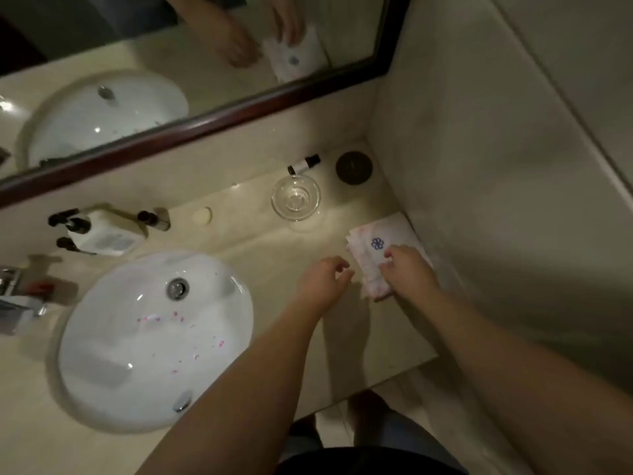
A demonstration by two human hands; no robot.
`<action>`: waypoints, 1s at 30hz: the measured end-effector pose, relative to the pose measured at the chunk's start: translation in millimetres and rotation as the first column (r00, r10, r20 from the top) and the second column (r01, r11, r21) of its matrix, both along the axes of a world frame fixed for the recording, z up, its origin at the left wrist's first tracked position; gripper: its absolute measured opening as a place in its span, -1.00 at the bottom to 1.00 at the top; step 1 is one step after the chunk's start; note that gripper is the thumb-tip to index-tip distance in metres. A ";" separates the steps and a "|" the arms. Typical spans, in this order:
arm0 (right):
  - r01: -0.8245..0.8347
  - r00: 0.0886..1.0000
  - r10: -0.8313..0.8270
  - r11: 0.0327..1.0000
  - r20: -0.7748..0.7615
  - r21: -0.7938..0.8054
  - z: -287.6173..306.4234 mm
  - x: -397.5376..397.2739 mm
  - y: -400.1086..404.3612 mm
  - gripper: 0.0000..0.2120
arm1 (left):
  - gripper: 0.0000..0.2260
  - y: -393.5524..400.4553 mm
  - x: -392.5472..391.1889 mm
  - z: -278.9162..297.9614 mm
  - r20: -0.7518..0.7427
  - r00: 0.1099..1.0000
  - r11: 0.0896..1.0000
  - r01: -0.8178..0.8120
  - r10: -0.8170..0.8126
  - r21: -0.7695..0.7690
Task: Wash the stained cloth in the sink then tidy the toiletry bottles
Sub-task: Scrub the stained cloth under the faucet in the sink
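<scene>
Right hand (406,269), right of centre in the frame: it rests on the near end of the cloth (380,250), fingers bent over the fabric and pinching its lower edge. The cloth is white, folded, marked with faint pink staining and a small blue flower emblem. It lies on the counter (260,255) at centre right, tight against the side wall (479,186).

Left hand (323,275), centre of the frame: it hovers just left of the cloth, fingers loosely curled, holding nothing. Whether its fingertips touch the cloth edge cannot be told.

Sink (154,341), lower left: a white oval basin set into the counter, with a metal drain (177,288) toward its far side. Small pink and red specks are scattered across the bowl. The cloth lies well apart from it.

Toiletry bottles, left of the frame behind the sink: a white pump bottle (102,234) lies on its side, with small dark-capped bottles (150,219) touching or just beside it. Their number is uncertain owing to blur. Another small bottle (305,164) with a dark cap lies tilted at upper centre, by the backsplash.

Other items: a clear glass bowl (296,197) stands just in front of that bottle. A dark round lid (354,167) lies in the counter's far right corner. A small pale disc (202,215) lies between the bottles and the bowl. A tap (13,296) shows at the left edge. The framed mirror (205,56) across the top reflects the sink, hands and cloth.
</scene>
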State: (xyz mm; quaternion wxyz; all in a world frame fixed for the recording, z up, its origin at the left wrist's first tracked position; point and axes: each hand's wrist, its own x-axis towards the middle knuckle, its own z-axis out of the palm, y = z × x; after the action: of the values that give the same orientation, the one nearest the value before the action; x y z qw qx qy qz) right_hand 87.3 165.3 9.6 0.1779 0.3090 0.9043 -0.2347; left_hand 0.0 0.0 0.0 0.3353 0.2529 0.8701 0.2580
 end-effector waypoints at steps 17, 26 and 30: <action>-0.219 0.975 0.222 0.968 0.010 -0.120 -39.1 -72.7 21.3 -0.63 | -0.87 42.9 -1.8 -47.1 0.289 0.842 0.843 -0.513 0.456 0.164; -0.203 0.950 0.201 0.979 -0.240 0.017 -15.2 -46.4 27.6 -0.84 | -0.81 49.9 8.1 -34.9 0.322 0.848 0.843 -0.497 0.421 0.206; -0.172 0.939 0.189 0.982 -0.288 0.081 2.3 -35.5 24.2 -0.84 | -0.82 51.8 19.1 -26.5 0.267 0.891 0.890 -0.420 0.367 0.179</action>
State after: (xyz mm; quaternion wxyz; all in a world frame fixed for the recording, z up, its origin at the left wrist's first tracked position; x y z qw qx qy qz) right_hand 51.8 189.6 11.9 0.0537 0.1911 0.9512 -0.2362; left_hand 19.1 51.8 -26.5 0.3403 0.0766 0.8234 0.4476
